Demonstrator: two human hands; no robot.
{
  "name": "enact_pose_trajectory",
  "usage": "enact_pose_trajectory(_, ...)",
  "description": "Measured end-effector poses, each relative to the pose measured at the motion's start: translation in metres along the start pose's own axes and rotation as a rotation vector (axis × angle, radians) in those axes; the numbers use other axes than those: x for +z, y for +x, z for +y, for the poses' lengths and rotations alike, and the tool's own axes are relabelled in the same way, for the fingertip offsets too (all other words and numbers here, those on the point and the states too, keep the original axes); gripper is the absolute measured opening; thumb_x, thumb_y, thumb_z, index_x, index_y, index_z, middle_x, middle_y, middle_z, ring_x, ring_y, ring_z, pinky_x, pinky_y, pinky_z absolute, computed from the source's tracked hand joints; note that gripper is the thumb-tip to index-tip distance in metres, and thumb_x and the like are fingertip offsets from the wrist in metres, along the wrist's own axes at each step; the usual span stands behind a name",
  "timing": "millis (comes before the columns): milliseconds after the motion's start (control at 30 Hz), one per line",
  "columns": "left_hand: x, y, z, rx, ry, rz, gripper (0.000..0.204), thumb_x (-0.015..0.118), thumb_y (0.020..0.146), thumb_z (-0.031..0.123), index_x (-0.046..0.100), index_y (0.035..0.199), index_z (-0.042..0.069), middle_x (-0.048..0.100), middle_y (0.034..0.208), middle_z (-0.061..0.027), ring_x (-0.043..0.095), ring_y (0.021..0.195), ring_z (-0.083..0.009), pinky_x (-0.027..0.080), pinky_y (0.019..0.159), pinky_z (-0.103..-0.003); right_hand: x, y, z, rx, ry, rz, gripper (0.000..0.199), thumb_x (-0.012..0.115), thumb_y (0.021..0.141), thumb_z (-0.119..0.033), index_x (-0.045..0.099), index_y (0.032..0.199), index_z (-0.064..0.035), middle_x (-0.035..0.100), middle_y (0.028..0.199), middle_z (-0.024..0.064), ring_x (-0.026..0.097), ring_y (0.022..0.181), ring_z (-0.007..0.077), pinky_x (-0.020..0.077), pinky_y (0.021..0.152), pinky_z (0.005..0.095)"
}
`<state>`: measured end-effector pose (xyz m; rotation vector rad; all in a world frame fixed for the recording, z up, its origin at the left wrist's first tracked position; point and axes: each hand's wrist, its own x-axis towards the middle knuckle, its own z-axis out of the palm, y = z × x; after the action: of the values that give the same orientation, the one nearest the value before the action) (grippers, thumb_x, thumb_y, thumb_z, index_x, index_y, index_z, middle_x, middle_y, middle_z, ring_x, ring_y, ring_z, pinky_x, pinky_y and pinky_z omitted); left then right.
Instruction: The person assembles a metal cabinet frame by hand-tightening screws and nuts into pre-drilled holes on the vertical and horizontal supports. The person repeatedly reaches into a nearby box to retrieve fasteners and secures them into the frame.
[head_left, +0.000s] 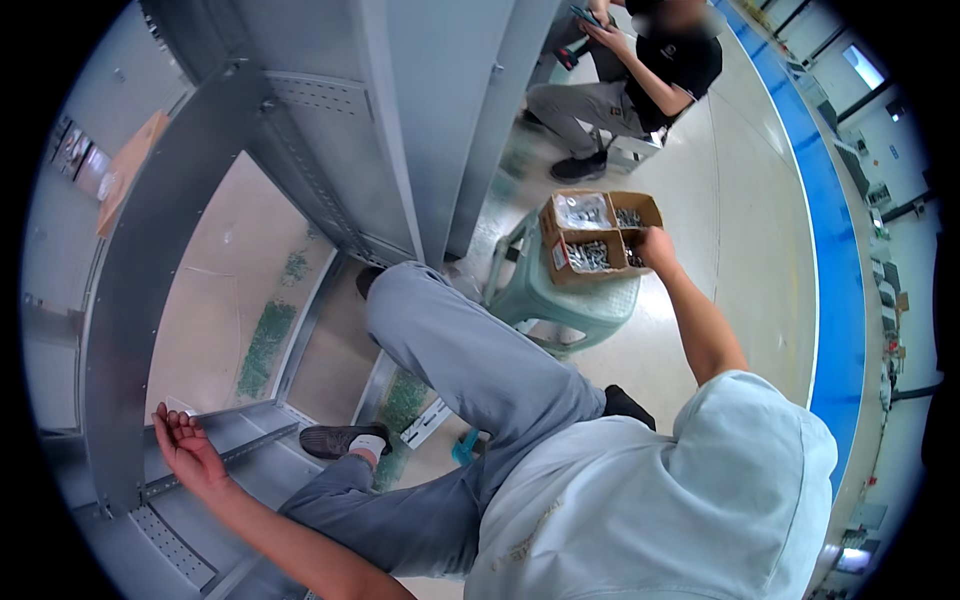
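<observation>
Cardboard fastener box (598,238) at 1 o'clock: right hand (655,246) is reaching in, grasp hidden; left hand (185,447) is resting open, empty, on grey frame (140,300).

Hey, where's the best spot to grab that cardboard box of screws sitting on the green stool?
Probably by its two opposite outer walls, low down, coming from above with both hands. The cardboard box is open-topped, with flaps folded out and loose metal fasteners inside, so keep it level. The right hand is already at its right edge; the stool leaves the sides free.
</observation>
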<state>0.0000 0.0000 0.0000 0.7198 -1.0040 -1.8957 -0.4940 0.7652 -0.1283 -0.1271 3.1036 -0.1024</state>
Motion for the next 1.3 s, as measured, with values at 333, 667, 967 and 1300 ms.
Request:
enact_pose_trajectory(333, 0.107, -0.066, 0.019, 0.027, 0.650, -0.021, 0.025, 0.067, 0.094, 0.029, 0.071, 0.100, 0.005, 0.066, 0.086, -0.0038, 0.062, 0.075, -0.0123, 0.052, 0.069, -0.027, -0.144, -0.093, -0.296, -0.496, 1.147, -0.311, 0.048, 0.071, 0.083, 0.000, 0.061, 0.130, -0.0020, 0.071, 0.089, 0.0081, 0.065, 0.078, 0.0098, 0.0540, 0.072, 0.0267)
enact_pose_trajectory(667, 0.119, -0.097, 0.025, -0.139, 0.255, -0.427, 0.032, 0.070, 0.094, 0.034, 0.072, 0.100, 0.002, 0.070, 0.088, -0.0052, 0.067, 0.078, -0.0135, 0.057, 0.067, -0.028, -0.232, -0.245, -0.586, -1.768, 0.879, -0.166, 0.058, 0.073, 0.078, 0.000, 0.061, 0.134, -0.0100, 0.070, 0.090, 0.0122, 0.068, 0.081, 0.0280, 0.0543, 0.072, 0.0364)
enact_pose_trajectory(967, 0.046, -0.086, 0.081, 0.529, -0.044, 0.263, 0.019, 0.066, 0.097, 0.018, 0.069, 0.108, 0.002, 0.070, 0.093, -0.0058, 0.067, 0.084, -0.0139, 0.057, 0.066, -0.029, -0.278, -0.322, -0.723, -2.088, 0.976, -0.114, 0.044, 0.075, 0.082, -0.010, 0.067, 0.124, -0.0060, 0.072, 0.111, 0.0112, 0.068, 0.100, 0.0250, 0.0524, 0.089, 0.0371)
enact_pose_trajectory(1300, 0.003, -0.045, 0.124, 1.166, 0.556, 1.049, 0.021, 0.069, 0.093, 0.009, 0.066, 0.106, -0.008, 0.070, 0.086, -0.0120, 0.069, 0.064, -0.0161, 0.055, 0.058, -0.028, -0.301, -0.416, -0.870, -1.840, 0.426, -0.578, 0.059, 0.069, 0.089, -0.051, 0.073, 0.110, 0.0041, 0.073, 0.100, 0.0136, 0.067, 0.095, 0.0211, 0.0502, 0.087, 0.0333)
